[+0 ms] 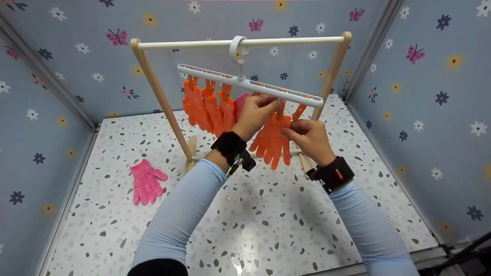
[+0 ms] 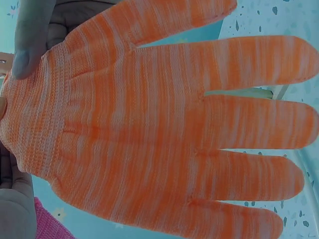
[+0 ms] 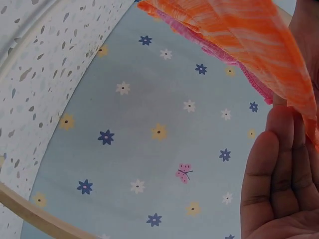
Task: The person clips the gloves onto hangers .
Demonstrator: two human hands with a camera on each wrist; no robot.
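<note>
An orange knit glove point(image 1: 271, 134) hangs fingers down below the right half of a white hanger point(image 1: 215, 74), at an orange clothespin point(image 1: 280, 109). My left hand point(image 1: 253, 115) reaches up there, thumb and index finger pinching the clothespin just under the hanger bar. With thumb and fingers, my right hand point(image 1: 312, 138) pinches the right edge of the glove's cuff. The left wrist view has the glove's palm spread flat point(image 2: 134, 119), the cuff toward the left edge. Another orange clothespin point(image 1: 299, 112) hangs without a glove at the hanger's right end.
Several orange gloves point(image 1: 197, 105) and a pink glove point(image 1: 241, 102) hang on the hanger's left part. The hanger tilts down to the right from a white rod point(image 1: 291, 41) on a wooden frame point(image 1: 159, 97). Another pink glove point(image 1: 145, 182) lies on the speckled surface point(image 1: 245, 214).
</note>
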